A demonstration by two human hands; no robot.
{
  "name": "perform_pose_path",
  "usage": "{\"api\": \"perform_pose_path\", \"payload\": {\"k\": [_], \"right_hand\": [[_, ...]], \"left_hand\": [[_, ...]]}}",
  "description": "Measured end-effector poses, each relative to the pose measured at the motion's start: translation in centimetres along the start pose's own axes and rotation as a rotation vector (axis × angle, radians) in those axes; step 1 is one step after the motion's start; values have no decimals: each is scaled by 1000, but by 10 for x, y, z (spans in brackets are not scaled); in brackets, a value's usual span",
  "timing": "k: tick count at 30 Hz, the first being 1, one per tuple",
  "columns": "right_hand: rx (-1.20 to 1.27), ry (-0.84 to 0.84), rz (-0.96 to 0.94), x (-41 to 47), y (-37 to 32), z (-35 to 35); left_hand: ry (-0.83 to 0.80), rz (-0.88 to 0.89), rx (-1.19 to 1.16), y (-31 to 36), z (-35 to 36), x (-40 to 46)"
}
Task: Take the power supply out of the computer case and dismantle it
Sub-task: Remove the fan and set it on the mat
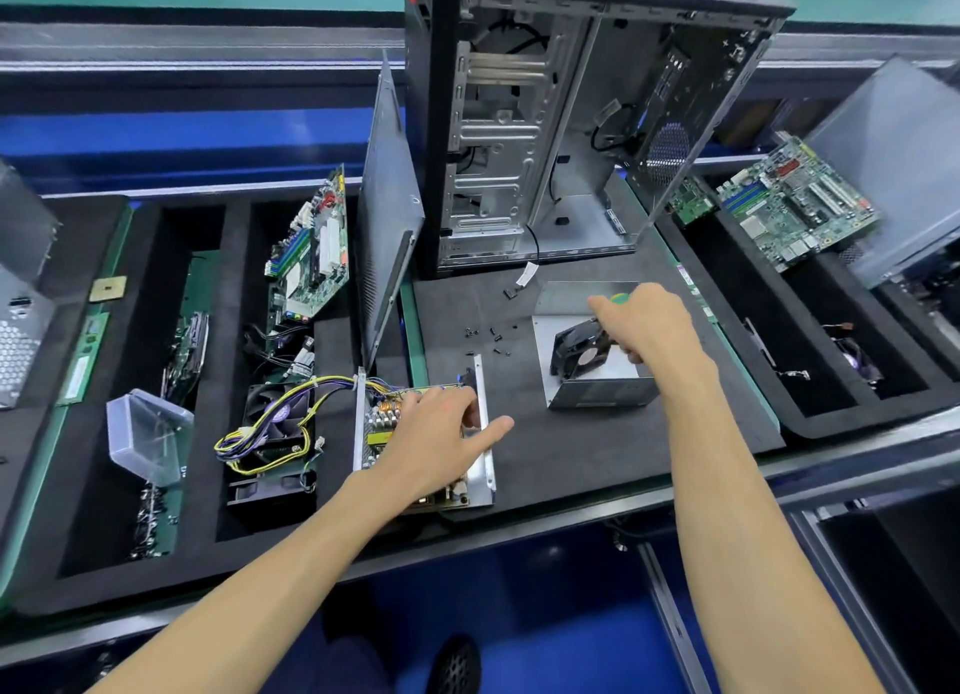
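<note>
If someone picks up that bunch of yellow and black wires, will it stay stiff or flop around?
Probably floppy: the wire bundle already sags in loose loops over the black fan. It would likely drag, since it stays joined to the power supply board under the left hand.

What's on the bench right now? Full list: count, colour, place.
computer case: one, grey-black, upright, open, back centre
side panel: one, grey, leaning left of case
power supply board: one, in silver tray, front centre
power supply cover: one, silver, centre mat
fan: one, black, on cover
screws: several, black, loose on mat
motherboards: two, green, left and right trays
plastic box: one, clear, left tray
left hand: on board
right hand: fingers grip fan
</note>
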State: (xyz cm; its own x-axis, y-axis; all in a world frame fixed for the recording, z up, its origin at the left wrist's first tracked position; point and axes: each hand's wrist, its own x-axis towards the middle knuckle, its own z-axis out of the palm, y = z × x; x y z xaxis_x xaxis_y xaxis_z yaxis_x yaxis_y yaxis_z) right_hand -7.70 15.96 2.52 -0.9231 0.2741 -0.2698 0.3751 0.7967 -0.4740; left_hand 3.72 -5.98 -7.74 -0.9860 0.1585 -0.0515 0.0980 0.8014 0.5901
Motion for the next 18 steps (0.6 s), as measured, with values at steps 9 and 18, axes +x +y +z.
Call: {"api": "perform_pose_path", "payload": {"k": [9, 18], "right_hand": [[173, 243, -257, -33, -30, -10], [548, 141, -387, -61, -57, 16]], "left_hand": [[134, -15, -62, -14, -26, 3], [65, -71, 40, -29, -28, 8]]}}
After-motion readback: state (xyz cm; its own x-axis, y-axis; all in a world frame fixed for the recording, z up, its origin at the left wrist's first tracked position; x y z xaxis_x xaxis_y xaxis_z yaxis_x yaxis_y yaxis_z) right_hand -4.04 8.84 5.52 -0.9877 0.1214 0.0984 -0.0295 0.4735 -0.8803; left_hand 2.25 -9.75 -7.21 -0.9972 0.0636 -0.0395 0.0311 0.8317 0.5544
